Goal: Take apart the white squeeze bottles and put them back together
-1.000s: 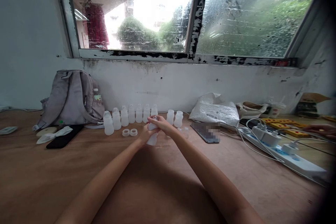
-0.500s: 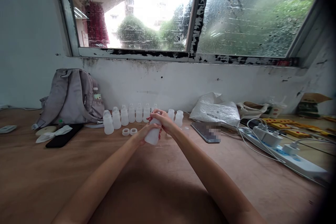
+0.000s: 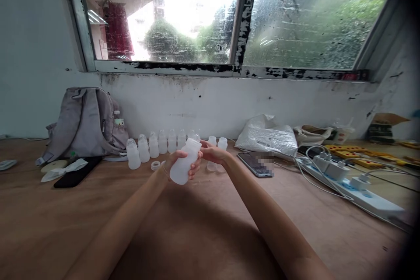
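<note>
A frosted white baby bottle (image 3: pixel 181 167) is tilted in front of me, its threaded neck leaning up to the right. My left hand (image 3: pixel 175 157) is closed round its body, the thumb on the near side and fingertips showing at the right. Just right of the neck, my right hand (image 3: pixel 213 152) has bent fingers; a clear edge shows by them, but what they hold is partly hidden. Behind stands a row of capped bottles (image 3: pixel 143 148). Two bottles without caps (image 3: pixel 222 145) are beyond my right hand. A white ring (image 3: pixel 155 166) lies left of the held bottle.
At the left are a grey backpack (image 3: pixel 87 122) and a black phone (image 3: pixel 77 174) with tissue beside it. Rightward lie another phone (image 3: pixel 252 164), a silvery plastic package (image 3: pixel 267 135) and a white power strip (image 3: pixel 370 201) with plugs and loose cables. A wall and window stand behind.
The bottle has moved left and tilted further, and its neck has come into view. My right hand has shifted off its top to the right. My left hand still grips it.
</note>
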Demonstrator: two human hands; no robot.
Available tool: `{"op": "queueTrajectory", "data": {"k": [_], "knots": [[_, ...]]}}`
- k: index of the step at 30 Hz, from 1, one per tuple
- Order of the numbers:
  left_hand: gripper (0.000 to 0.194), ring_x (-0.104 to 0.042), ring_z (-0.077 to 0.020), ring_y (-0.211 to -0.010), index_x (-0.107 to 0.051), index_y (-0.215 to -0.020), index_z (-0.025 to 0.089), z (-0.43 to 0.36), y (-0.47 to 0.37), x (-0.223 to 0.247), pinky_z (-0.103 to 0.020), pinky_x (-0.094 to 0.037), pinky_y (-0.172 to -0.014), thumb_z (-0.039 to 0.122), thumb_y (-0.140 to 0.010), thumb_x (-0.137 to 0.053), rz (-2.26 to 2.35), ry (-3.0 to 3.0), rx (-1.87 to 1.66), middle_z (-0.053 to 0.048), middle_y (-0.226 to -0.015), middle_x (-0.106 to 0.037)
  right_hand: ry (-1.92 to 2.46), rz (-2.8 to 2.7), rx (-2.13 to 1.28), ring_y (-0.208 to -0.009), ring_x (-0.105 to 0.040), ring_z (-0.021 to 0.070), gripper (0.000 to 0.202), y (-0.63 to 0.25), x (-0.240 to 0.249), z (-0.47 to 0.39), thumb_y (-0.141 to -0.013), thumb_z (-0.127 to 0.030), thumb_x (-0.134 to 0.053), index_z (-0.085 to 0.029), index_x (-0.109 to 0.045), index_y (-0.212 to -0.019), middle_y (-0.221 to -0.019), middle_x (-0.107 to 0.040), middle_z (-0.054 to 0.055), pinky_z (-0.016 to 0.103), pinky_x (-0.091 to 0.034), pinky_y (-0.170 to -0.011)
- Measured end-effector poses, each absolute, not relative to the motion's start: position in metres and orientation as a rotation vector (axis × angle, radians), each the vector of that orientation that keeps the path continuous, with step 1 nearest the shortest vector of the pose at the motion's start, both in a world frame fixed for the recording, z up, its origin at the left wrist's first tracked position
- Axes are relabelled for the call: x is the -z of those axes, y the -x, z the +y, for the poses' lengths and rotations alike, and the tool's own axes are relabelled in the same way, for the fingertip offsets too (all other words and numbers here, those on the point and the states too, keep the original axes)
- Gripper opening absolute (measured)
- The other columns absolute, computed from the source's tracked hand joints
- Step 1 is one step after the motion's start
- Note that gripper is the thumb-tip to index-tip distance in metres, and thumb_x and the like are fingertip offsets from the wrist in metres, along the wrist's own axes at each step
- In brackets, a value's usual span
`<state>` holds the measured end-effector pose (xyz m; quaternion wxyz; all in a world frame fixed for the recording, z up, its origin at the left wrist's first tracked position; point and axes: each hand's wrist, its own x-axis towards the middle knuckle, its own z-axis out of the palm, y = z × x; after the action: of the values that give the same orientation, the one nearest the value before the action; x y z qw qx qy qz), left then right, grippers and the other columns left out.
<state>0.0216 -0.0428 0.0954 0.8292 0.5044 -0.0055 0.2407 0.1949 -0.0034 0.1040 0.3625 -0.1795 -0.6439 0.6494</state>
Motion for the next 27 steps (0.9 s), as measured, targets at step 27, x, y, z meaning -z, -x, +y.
{"op": "queueTrajectory", "data": {"k": [27], "knots": [[0.034, -0.054, -0.0123, -0.057, -0.056, -0.089, 0.013, -0.002, -0.009, -0.057, -0.025, -0.043, -0.054, 0.039, -0.067, -0.057, 0.588, -1.174, -0.98, -0.005, -0.074, -0.058, 1.066, -1.712, -0.984, -0.047, -0.05, 0.0098, 0.013, -0.202, -0.098, 0.017, -0.062, -0.026, -0.061, -0.015, -0.059, -0.069, -0.056, -0.054, 0.0, 0.023, -0.042, -0.044]]}}
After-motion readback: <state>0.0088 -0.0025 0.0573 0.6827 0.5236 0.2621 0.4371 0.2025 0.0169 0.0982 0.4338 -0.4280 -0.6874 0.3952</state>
